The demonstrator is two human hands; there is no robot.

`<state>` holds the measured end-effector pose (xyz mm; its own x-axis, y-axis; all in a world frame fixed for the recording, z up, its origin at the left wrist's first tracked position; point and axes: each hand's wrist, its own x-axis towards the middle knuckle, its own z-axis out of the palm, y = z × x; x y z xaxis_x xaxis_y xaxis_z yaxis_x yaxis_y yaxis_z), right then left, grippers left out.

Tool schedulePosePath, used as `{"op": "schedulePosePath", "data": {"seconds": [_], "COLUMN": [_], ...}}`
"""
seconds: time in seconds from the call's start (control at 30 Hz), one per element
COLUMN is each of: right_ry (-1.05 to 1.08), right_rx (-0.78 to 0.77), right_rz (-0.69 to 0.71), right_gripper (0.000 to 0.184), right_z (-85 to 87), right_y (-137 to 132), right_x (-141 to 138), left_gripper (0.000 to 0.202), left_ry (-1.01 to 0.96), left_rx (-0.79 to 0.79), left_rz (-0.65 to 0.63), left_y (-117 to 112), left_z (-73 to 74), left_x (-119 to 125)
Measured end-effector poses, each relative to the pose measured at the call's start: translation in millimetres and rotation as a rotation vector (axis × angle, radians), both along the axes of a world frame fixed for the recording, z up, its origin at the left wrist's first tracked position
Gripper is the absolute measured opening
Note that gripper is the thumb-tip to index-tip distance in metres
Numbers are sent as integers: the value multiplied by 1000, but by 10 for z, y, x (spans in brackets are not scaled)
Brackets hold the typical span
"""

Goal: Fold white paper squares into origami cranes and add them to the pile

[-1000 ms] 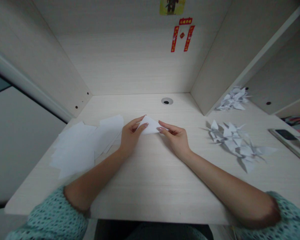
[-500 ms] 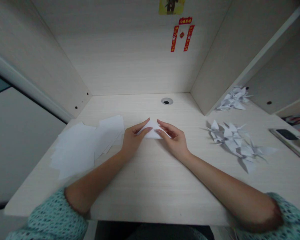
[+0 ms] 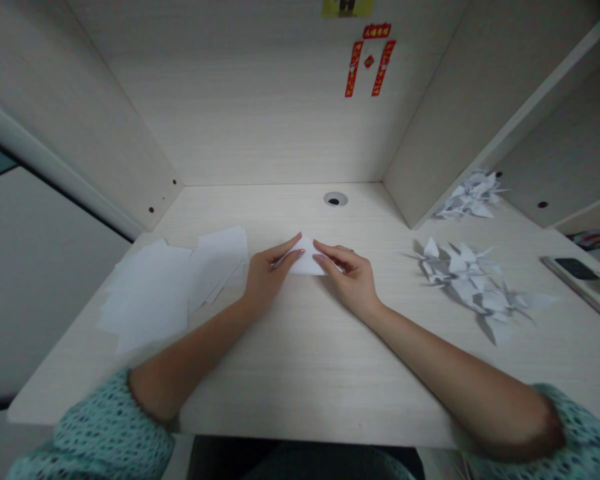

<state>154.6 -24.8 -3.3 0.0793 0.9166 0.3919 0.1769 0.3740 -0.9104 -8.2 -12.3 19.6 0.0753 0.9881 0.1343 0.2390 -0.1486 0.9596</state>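
Between my hands, a white sheet of paper (image 3: 307, 262) folded into a triangle is held at the middle of the desk, its peak pointing away from me. My left hand (image 3: 271, 270) pinches its left slope, thumb on the near face and fingers behind. On the other slope, my right hand (image 3: 349, 270) grips the paper the same way, with thumb and index finger close to the peak. Parts of the paper's side corners are hidden by my fingers.
Loose white paper sheets (image 3: 150, 293) lie overlapping on the left. Folded paper cranes (image 3: 465, 273) are heaped on the right, with another heap of paper cranes (image 3: 473, 195) behind, by the divider. A phone (image 3: 577, 269) rests at far right. A cable hole (image 3: 335, 199) sits near the back panel.
The view has tilted slightly downward. My right thumb and fingers have shifted a little on the folded paper; both hands still hold it.
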Motion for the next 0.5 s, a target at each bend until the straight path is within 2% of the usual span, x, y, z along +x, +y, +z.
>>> {"op": "schedulePosePath", "data": {"seconds": [0.33, 0.5], "right_ry": [-58, -88], "right_rx": [37, 47], "right_rz": [6, 26], "right_gripper": [24, 24], "right_z": [17, 19], "right_y": [6, 1], "right_x": [15, 21], "left_gripper": [39, 36], "left_ry": [164, 147], "left_rx": [58, 75], "left_rz": [48, 62], "left_y": [-6, 9], "left_z": [-8, -11], "left_x": [-6, -9]}}
